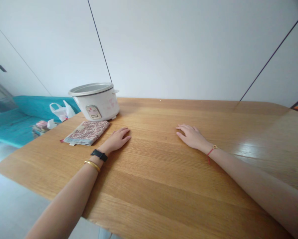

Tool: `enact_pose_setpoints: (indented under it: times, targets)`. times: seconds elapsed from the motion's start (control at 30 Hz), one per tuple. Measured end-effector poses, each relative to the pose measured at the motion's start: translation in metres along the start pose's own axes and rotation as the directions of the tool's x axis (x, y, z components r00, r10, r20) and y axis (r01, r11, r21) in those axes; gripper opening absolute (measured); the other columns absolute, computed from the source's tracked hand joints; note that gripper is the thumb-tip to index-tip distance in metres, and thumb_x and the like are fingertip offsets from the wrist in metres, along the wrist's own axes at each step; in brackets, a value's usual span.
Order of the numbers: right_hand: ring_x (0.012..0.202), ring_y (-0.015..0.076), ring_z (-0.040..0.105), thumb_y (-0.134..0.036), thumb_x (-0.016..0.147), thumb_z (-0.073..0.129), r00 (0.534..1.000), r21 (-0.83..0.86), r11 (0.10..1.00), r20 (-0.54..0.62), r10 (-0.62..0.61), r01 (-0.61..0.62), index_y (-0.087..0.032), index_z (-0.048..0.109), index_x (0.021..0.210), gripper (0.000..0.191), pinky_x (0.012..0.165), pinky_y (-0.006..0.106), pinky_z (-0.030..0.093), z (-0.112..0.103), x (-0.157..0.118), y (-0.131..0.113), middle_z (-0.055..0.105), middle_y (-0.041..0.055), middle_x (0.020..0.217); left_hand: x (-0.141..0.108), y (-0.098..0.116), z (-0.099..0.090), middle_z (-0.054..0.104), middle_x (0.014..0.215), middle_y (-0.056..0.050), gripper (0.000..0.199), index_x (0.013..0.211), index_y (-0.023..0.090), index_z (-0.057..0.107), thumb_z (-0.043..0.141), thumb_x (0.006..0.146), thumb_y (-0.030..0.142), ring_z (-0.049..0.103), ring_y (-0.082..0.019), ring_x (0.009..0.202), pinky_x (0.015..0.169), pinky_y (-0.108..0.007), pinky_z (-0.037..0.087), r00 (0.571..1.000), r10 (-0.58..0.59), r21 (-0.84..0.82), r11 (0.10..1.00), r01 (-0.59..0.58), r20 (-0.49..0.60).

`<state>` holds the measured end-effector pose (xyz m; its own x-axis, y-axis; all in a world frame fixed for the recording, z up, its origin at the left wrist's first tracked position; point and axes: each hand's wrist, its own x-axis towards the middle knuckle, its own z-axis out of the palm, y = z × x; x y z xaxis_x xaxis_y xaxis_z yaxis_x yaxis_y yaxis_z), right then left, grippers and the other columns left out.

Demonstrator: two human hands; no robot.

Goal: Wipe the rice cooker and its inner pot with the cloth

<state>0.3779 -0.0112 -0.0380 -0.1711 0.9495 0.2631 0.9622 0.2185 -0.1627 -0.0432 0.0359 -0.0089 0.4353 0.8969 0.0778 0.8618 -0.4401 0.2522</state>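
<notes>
One folded cloth point(88, 132) just beside left hand point(117, 139), to its left.

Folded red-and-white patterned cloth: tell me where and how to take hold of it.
Likely best: pinch the right edge of the folded red-and-white patterned cloth, coming from the right, where the left hand rests. The cloth lies flat with that edge exposed, while its far edge sits close to the round white cooker.

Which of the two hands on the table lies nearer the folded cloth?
The left hand, the one with the black wristband, lies just beside the folded cloth; the right hand, with a red cord bracelet, rests farther across the wooden table.
</notes>
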Motion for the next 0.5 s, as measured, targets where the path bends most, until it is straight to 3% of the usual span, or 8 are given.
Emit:
enact_pose_setpoints:
  times: [0.5]
  targets:
    - [0.145, 0.0309, 0.045, -0.039, 0.107, 0.043, 1.000, 0.002, 1.000, 0.007, 0.009, -0.009, -0.023, 0.065, 0.137, 0.041, 0.119, 0.062, 0.035, 0.0022, 0.0002, 0.0018, 0.054, 0.0097, 0.152, 0.0000, -0.0007, 0.0001, 0.045, 0.164, -0.015, 0.070, 0.151, 0.015, 0.054, 0.039, 0.099, 0.058, 0.041, -0.030, 0.152, 0.129, -0.049, 0.027, 1.000, -0.009, 0.004, 1.000, 0.009, 0.005]
